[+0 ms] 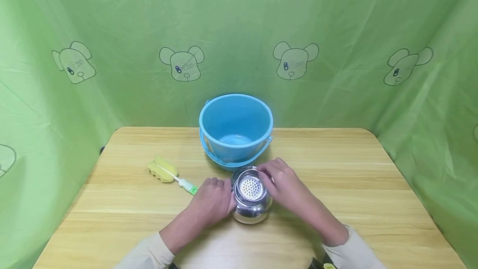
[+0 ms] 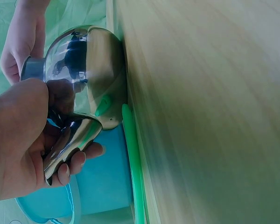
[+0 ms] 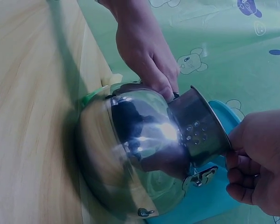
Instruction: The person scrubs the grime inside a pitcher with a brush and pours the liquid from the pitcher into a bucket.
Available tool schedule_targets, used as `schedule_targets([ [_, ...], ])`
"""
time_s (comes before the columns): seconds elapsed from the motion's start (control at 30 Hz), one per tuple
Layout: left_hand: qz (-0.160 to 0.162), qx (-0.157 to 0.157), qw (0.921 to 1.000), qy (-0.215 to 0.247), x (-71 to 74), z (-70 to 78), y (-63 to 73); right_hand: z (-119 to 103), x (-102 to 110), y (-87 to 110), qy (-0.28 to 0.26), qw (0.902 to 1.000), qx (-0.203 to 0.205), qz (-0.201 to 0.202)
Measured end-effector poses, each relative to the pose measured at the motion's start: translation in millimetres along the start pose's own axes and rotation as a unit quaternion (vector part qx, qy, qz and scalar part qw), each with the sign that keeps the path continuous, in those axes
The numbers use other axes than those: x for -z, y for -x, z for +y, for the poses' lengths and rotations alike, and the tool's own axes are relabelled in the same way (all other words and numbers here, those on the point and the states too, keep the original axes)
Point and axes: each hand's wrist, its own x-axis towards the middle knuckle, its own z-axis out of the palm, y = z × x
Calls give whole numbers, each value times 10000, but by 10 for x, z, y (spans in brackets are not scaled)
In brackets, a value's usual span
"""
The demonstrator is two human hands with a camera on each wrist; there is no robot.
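Observation:
A shiny stainless-steel teapot [image 1: 251, 215] stands upright on the table. My left hand [image 1: 213, 200] holds its curved metal handle [image 2: 70, 147], fingers curled round it. A metal strainer [image 3: 196, 123] with small holes sits in the pot's mouth, its upper part standing out above the opening. Its perforated bottom [image 1: 251, 189] shows from above in the head view. On the far right side, my right hand [image 1: 285, 184] pinches the strainer's rim between thumb and fingers, as the right wrist view shows. How deep the strainer reaches into the pot is hidden.
A light blue bucket [image 1: 231, 152] with its handle hanging down stands just behind the teapot. To the left lies a yellow sponge brush [image 1: 168, 171], its white and green handle pointing towards my left hand. Green curtains surround the wooden table [image 1: 373, 186].

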Motion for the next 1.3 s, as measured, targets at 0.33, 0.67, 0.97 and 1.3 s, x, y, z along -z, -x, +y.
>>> schedule_targets([
  [0.33,111,-12,9999,20,-10,-5,2,14,32,6,-214,9995,-59,225],
  [0.67,53,35,9999,84,-5,-2,2,19,101,1,-510,9978,-356,226],
  [0.97,59,64,9999,110,-6,3,1,66,152,13,-551,9972,-308,405],
  [1.3,84,53,9999,103,-1,2,6,74,190,27,-617,9962,-387,487],
])
